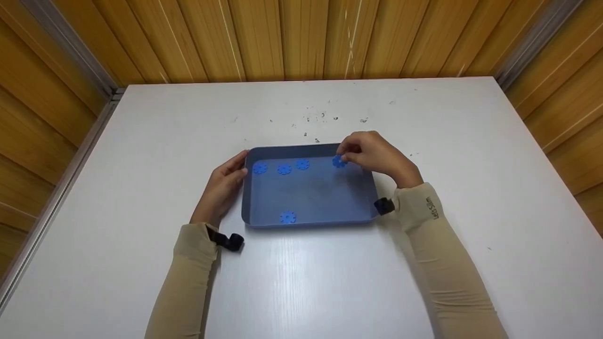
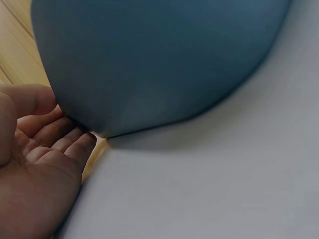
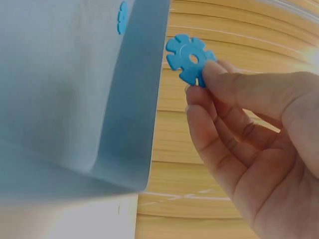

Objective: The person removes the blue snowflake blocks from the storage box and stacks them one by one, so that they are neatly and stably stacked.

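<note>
My right hand (image 1: pixel 377 153) pinches a blue notched disc (image 3: pixel 185 56) between thumb and fingers. The disc is round with a hole in its middle and slots cut around its edge. In the head view it overlaps the far right part of a blue-grey tray (image 1: pixel 315 197). My left hand (image 1: pixel 224 181) touches the left side of that tray with fingertips and thumb, fingers fairly straight. Three similar discs lie along the tray's far side, among them one at the left (image 1: pixel 260 167). Another disc (image 1: pixel 288 217) lies by the near wall.
The tray stands on a white table (image 1: pixel 141 188) with small dark marks beyond it. Wood-patterned panels (image 1: pixel 301 37) close off the far side and both flanks. Each wrist bears a small black camera, such as the one on the left wrist (image 1: pixel 234 242).
</note>
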The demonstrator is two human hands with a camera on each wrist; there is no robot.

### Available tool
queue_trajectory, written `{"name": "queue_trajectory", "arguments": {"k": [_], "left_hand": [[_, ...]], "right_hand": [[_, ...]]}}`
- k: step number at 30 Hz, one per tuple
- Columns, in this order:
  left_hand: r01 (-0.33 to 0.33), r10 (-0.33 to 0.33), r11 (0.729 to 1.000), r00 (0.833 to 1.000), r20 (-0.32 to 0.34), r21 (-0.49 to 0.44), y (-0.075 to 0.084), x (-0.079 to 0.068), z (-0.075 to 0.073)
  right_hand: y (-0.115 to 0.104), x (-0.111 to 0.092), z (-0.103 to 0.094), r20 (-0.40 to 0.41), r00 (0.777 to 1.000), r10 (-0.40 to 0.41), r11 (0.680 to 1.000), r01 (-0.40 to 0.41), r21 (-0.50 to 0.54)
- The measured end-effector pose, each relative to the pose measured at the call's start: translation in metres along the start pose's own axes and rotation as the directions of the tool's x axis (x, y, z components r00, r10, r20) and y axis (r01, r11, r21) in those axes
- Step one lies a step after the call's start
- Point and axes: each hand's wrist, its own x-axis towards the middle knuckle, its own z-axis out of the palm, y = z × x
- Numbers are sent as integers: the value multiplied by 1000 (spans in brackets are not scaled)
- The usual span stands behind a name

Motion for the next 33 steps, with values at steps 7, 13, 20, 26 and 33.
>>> {"name": "queue_trajectory", "arguments": {"k": [7, 13, 20, 26, 33], "left_hand": [[1, -1, 1000, 1000, 6, 14, 1, -1, 0], [6, -6, 1000, 1000, -3, 21, 0, 0, 0], [1, -1, 1000, 1000, -4, -8, 1, 0, 1], [2, -2, 1000, 1000, -8, 6, 1, 1, 1], [15, -15, 1000, 1000, -13, -3, 0, 1, 1]], "right_hand": [[13, -13, -10, -70, 997, 40, 999, -38, 28], [25, -21, -15, -98, 993, 68, 998, -69, -5], [37, -32, -21, -127, 982, 138, 990, -140, -12], [48, -40, -25, -138, 976, 169, 985, -173, -18], [59, -50, -28, -144, 972, 184, 982, -188, -18]]}}
